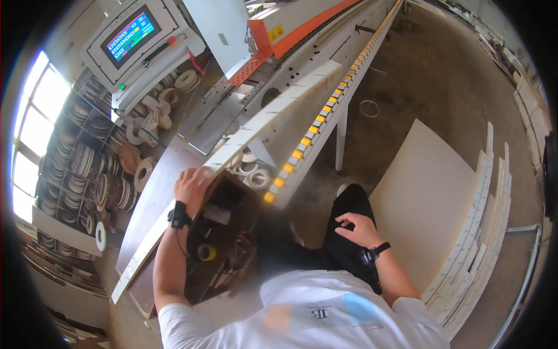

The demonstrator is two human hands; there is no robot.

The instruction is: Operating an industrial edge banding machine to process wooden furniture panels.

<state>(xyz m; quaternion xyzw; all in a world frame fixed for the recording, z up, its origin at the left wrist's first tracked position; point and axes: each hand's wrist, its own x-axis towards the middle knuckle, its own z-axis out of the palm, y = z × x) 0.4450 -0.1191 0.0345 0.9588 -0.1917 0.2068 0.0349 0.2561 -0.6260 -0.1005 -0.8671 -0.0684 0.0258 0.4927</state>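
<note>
At the near end of the machine, my left hand (192, 185) grips the end of a long white strip panel (273, 113), fingers wrapped over its edge, so that the piece lies lengthwise along the feed track of the edge-banding machine (302, 35) and points away from me. My right hand (357, 228) holds nothing; it rests flat, fingers slightly spread, on my dark-trousered thigh, apparently as a brace while I lean. Just below the left hand stands a dark open box (218, 232) with a yellow roll inside, within easy reach. The yellow-and-grey conveyor pads (317, 122) run beside the panel. Up left, the touch-screen control panel (136, 38) faces me. Racks of edge-banding coils (87, 168) fill the left wall. On the floor to my right lie a large pale board (424, 198) and stacked white strips (482, 232).
</note>
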